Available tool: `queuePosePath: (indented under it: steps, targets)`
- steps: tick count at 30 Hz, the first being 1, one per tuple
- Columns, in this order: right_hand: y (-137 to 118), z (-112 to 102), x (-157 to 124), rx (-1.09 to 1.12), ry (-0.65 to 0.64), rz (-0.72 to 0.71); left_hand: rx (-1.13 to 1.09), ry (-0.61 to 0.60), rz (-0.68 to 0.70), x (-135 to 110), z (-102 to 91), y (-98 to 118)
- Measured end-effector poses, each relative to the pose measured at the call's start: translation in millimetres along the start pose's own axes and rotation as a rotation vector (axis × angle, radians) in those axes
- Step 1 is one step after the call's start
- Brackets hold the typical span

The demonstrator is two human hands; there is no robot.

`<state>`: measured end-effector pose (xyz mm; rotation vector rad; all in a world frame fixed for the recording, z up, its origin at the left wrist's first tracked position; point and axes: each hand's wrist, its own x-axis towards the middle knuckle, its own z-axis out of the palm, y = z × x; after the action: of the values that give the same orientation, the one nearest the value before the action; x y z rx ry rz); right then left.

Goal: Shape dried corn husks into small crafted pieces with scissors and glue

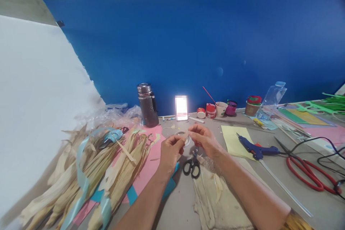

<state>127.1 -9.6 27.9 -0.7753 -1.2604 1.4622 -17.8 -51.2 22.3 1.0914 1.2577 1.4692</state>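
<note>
My left hand [171, 150] and my right hand [202, 137] meet over the middle of the table, thumbs and fingertips pinched. A small pale piece seems to sit between them, too small to name. Just behind the fingertips lies a roll of tape [187, 143], partly hidden. Black-handled scissors [192, 168] rest below the hands, blades pointing away. Under my right forearm is a folded beige cloth [206, 201]. Left of my left hand, dried corn husks [118, 176] with a light blue ribbon [82, 172] are heaped over pink paper [147, 172].
A dark thermos [148, 109], a bright phone [181, 107], paint jars [210, 110] and a paper cup [221, 109] line the blue board [188, 43]. To the right lie a blue glue gun [257, 150], red-handled shears [307, 172], yellow paper [229, 140] and a plastic bottle [273, 97].
</note>
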Motion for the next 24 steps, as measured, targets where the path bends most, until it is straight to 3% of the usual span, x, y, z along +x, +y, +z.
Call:
queuePosePath:
  steps: [7,12,16,24]
  targets:
    - [12,3,3,-0.365,0.04,-0.245,0.066,0.068,0.054,-1,1.3,-4]
    - [15,2,3,-0.304,-0.04,-0.371,0.116,0.142,0.233,-1,-0.7,-1]
    - [16,-3,6,-0.25,-0.02,-0.356,0.153,0.174,0.392,-3,-3.2,2]
    - [13,0,2,-0.284,0.012,-0.284,0.17,0.116,0.44,-6,-4.1,4]
